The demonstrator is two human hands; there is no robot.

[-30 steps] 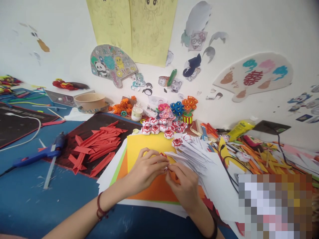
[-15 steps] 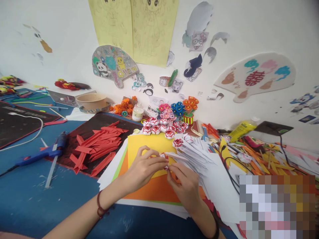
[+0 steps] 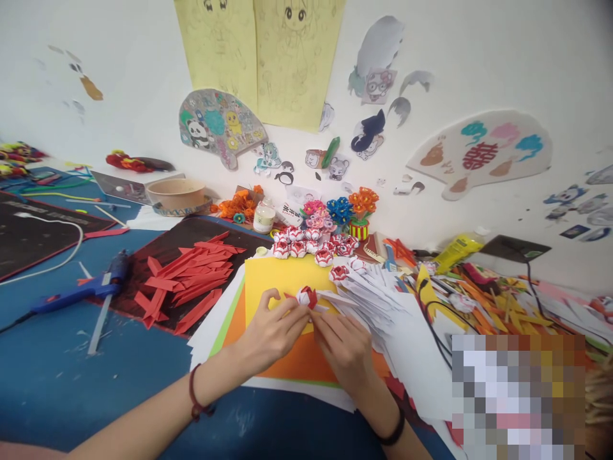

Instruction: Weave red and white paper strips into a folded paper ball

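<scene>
My left hand [image 3: 271, 332] and my right hand [image 3: 342, 345] meet over a stack of yellow and orange paper sheets [image 3: 282, 278]. Together their fingertips pinch a small red-and-white folded paper flower [image 3: 307, 297]. A pile of white paper strips [image 3: 378, 294] lies just to the right of my right hand. A cluster of finished red-and-white paper flowers [image 3: 311, 246] sits beyond the sheets. Red paper strips [image 3: 186, 278] are heaped on a dark mat to the left of my left hand.
A blue glue gun [image 3: 81, 291] lies on the blue table at the left. A round tan bowl [image 3: 176, 193], a small glue bottle [image 3: 263, 216] and colourful paper flower pots [image 3: 342, 214] stand by the wall. Orange and yellow scraps with black cables [image 3: 483, 300] crowd the right.
Both hands have shifted slightly, and the small paper flower now shows more clearly above the fingertips. The view has tilted a little.
</scene>
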